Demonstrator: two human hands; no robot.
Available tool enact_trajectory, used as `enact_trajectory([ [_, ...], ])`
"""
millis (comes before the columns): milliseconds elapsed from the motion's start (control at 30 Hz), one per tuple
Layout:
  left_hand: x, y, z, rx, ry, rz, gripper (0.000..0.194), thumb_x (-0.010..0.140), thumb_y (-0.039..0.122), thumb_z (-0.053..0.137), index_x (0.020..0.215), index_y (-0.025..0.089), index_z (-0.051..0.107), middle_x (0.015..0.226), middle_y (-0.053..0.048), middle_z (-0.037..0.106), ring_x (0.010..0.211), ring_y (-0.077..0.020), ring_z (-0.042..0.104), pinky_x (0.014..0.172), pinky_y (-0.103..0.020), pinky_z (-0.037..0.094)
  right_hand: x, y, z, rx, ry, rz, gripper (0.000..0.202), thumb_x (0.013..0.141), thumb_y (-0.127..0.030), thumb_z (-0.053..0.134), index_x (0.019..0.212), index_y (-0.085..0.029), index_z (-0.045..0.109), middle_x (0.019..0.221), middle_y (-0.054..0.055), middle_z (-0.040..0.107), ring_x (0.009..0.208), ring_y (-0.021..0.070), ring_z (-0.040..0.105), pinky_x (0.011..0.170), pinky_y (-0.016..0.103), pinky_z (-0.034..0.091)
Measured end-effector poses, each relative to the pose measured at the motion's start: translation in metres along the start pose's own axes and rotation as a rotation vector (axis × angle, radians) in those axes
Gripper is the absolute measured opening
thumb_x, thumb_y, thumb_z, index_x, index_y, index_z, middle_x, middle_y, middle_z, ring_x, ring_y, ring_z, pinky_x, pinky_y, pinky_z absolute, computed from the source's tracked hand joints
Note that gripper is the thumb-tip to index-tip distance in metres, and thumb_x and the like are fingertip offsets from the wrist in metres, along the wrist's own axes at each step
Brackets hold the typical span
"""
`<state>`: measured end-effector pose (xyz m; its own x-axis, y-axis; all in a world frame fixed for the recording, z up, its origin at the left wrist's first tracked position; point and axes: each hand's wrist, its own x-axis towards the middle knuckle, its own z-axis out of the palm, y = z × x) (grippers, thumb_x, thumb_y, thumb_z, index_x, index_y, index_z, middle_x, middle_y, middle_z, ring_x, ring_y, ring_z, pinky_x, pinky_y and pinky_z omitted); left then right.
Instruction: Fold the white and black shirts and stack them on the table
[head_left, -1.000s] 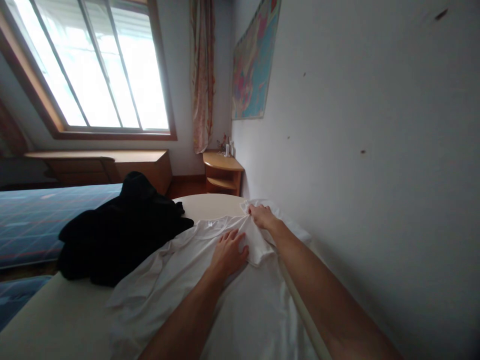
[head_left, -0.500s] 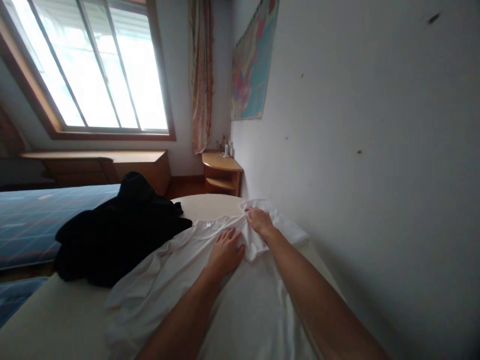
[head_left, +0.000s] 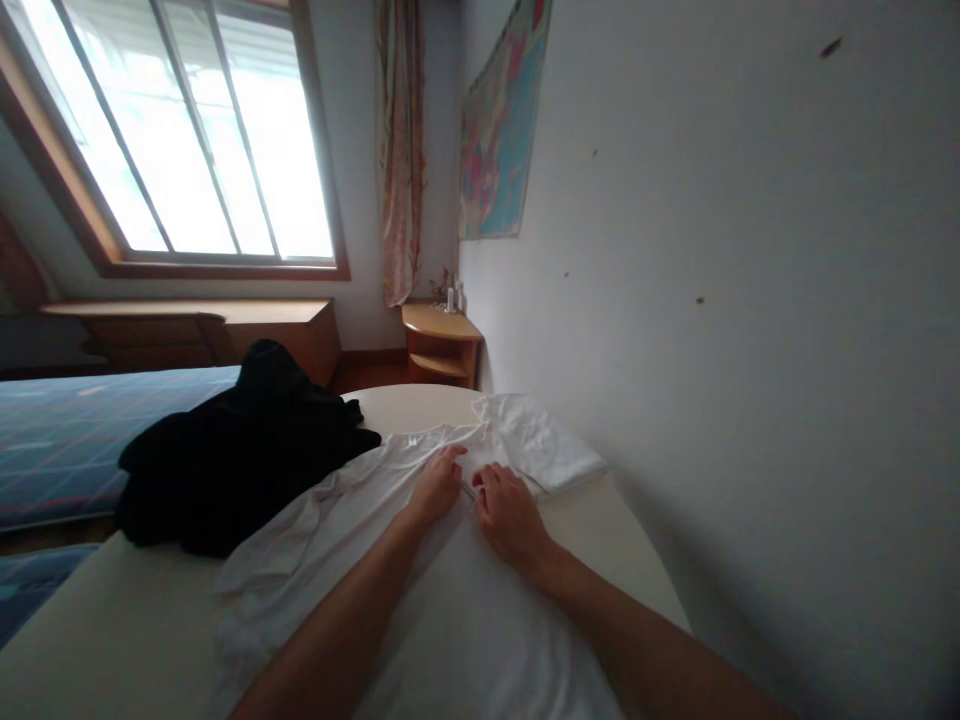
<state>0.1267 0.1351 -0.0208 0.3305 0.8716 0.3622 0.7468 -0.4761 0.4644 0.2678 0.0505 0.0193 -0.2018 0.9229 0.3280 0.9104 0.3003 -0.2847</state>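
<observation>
A white shirt (head_left: 480,600) lies spread over the pale table (head_left: 127,610), its collar side toward the far edge. My left hand (head_left: 439,482) rests on its upper part, fingers bent and close to the cloth. Just to the right, my right hand (head_left: 506,505) has its fingers curled down at a fold of the shirt; whether cloth is pinched is too small to tell. Beyond my right hand a folded white cloth (head_left: 544,440) lies near the wall; whether it belongs to the shirt is unclear.
A black garment (head_left: 240,460) is heaped on the table's left side. Past it are a bed with a blue checked cover (head_left: 67,430) and a long wooden desk (head_left: 277,315). A small corner shelf (head_left: 442,322) stands beyond the table; a wall (head_left: 675,400) rises on the right.
My right hand has come back toward me and down from the cloth near the wall. My left hand has shifted slightly left and away from me, its fingers now more bent. The view has shifted slightly.
</observation>
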Motion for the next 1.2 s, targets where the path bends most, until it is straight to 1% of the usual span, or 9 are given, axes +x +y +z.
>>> enact_trajectory([
  [200, -0.004, -0.020, -0.027, 0.110, -0.003, -0.051, 0.041, 0.091, 0.013, 0.041, 0.127, 0.023, 0.059, 0.136, -0.006, 0.060, 0.127, -0.0221, 0.053, 0.112, -0.039, 0.037, -0.061, -0.009, -0.002, 0.103, -0.207, -0.220, 0.060, 0.095, -0.052, 0.050, 0.147, -0.024, 0.043, 0.159, 0.010, 0.035, 0.148, 0.0285, 0.025, 0.122, 0.050, 0.014],
  [333, -0.012, -0.041, -0.042, 0.244, -0.024, -0.144, 0.043, 0.097, 0.031, 0.046, 0.137, 0.018, 0.052, 0.145, -0.015, 0.051, 0.136, -0.0333, 0.043, 0.114, -0.051, 0.029, -0.076, -0.003, -0.009, 0.130, -0.307, -0.217, 0.073, 0.090, -0.065, 0.049, 0.153, -0.029, 0.037, 0.164, 0.008, 0.024, 0.152, 0.0309, 0.013, 0.122, 0.053, 0.008],
  [533, -0.008, -0.059, -0.049, 0.345, -0.099, -0.159, 0.046, 0.099, 0.038, 0.042, 0.142, 0.021, 0.049, 0.150, -0.015, 0.047, 0.139, -0.0344, 0.040, 0.114, -0.052, 0.028, -0.071, -0.002, -0.009, 0.125, -0.387, -0.222, 0.074, 0.090, -0.067, 0.047, 0.154, -0.031, 0.035, 0.164, 0.008, 0.024, 0.152, 0.0337, 0.010, 0.120, 0.058, 0.006],
  [733, -0.005, -0.043, -0.047, 0.373, -0.070, -0.093, 0.042, 0.101, 0.033, 0.038, 0.138, 0.021, 0.050, 0.146, -0.012, 0.050, 0.135, -0.0291, 0.044, 0.115, -0.045, 0.027, -0.051, -0.002, -0.008, 0.112, -0.387, -0.245, 0.076, 0.087, -0.067, 0.054, 0.152, -0.031, 0.038, 0.162, 0.008, 0.029, 0.150, 0.0340, 0.018, 0.119, 0.059, 0.010],
  [833, -0.007, -0.037, -0.043, 0.362, -0.118, -0.042, 0.040, 0.100, 0.035, 0.041, 0.138, 0.025, 0.051, 0.146, -0.009, 0.052, 0.133, -0.0276, 0.047, 0.113, -0.044, 0.032, -0.040, -0.004, -0.011, 0.123, -0.305, -0.223, 0.056, 0.091, -0.056, 0.056, 0.140, -0.028, 0.054, 0.150, 0.008, 0.049, 0.140, 0.0290, 0.039, 0.115, 0.049, 0.026],
  [900, -0.007, -0.036, -0.041, 0.361, -0.141, -0.036, 0.041, 0.099, 0.035, 0.043, 0.138, 0.026, 0.051, 0.149, -0.009, 0.049, 0.137, -0.0298, 0.042, 0.113, -0.048, 0.032, -0.031, -0.002, -0.015, 0.100, -0.206, -0.147, 0.037, 0.093, -0.041, 0.056, 0.125, -0.025, 0.063, 0.133, 0.008, 0.063, 0.125, 0.0242, 0.054, 0.108, 0.040, 0.036],
  [1000, -0.005, -0.037, -0.039, 0.361, -0.156, -0.039, 0.043, 0.099, 0.035, 0.040, 0.140, 0.023, 0.050, 0.150, -0.013, 0.046, 0.140, -0.0334, 0.038, 0.112, -0.053, 0.032, -0.021, 0.007, -0.022, -0.022, -0.057, 0.034, 0.022, 0.094, -0.028, 0.053, 0.109, -0.022, 0.067, 0.114, 0.009, 0.068, 0.108, 0.0217, 0.061, 0.097, 0.032, 0.042],
  [1100, 0.001, -0.036, -0.038, 0.347, -0.183, -0.008, 0.048, 0.098, 0.029, 0.040, 0.145, 0.022, 0.046, 0.155, -0.013, 0.040, 0.143, -0.0317, 0.034, 0.115, -0.050, 0.028, -0.019, 0.022, -0.029, -0.158, 0.021, 0.213, 0.018, 0.094, -0.028, 0.052, 0.105, -0.021, 0.065, 0.107, 0.010, 0.070, 0.100, 0.0221, 0.064, 0.087, 0.031, 0.045],
  [1200, 0.007, -0.032, -0.035, 0.318, -0.236, 0.046, 0.051, 0.097, 0.027, 0.041, 0.149, 0.025, 0.040, 0.161, -0.007, 0.033, 0.147, -0.0279, 0.030, 0.118, -0.047, 0.026, -0.023, 0.035, -0.033, -0.249, -0.010, 0.333, 0.021, 0.096, -0.036, 0.051, 0.102, -0.021, 0.064, 0.096, 0.009, 0.072, 0.089, 0.0235, 0.069, 0.076, 0.031, 0.046],
])
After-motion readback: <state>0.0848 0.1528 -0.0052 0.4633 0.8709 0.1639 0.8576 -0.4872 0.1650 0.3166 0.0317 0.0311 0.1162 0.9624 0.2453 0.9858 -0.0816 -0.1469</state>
